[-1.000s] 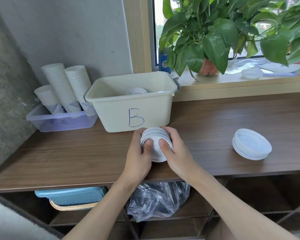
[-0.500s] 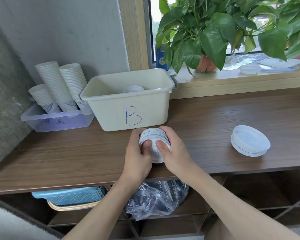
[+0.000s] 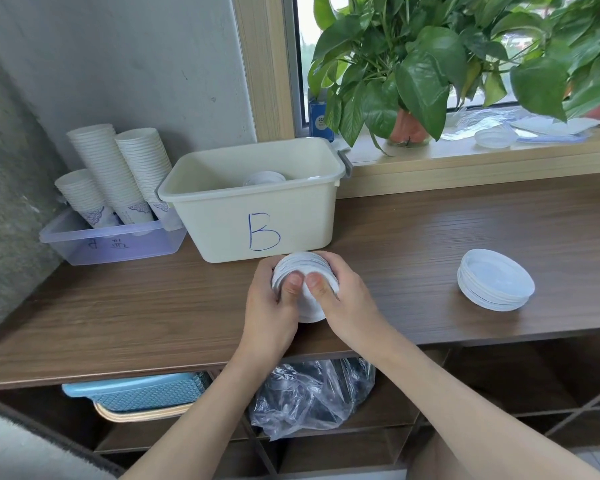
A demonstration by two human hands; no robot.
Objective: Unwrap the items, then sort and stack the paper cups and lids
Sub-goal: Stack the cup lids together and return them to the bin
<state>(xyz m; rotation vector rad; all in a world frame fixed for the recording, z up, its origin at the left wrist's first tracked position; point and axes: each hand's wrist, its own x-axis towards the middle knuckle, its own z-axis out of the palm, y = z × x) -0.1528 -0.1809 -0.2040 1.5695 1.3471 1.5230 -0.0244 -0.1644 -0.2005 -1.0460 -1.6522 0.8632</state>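
Note:
A white stack of lids [image 3: 305, 268] is gripped from both sides, just in front of the cream bin marked B [image 3: 257, 199]. My left hand [image 3: 274, 306] holds its left side and my right hand [image 3: 343, 299] holds its right side, both thumbs pressed on the near face. Inside the bin more lids [image 3: 265, 177] show above the rim. Another lid stack [image 3: 496, 284] lies flat on the wooden counter [image 3: 430, 237] to the right. Three tall stacks of paper cups [image 3: 118, 168] stand in a clear purple tray [image 3: 111, 242] at the left.
A potted plant [image 3: 409, 71] and a loose lid [image 3: 494, 137] with clear wrapping sit on the windowsill. Under the counter are a crumpled plastic bag [image 3: 312, 396] and a blue basket [image 3: 136, 393]. A grey wall closes the left side.
The lid stack and both hands stay in the same grip in front of the bin; my thumbs have drawn a little closer together. The view has shifted slightly.

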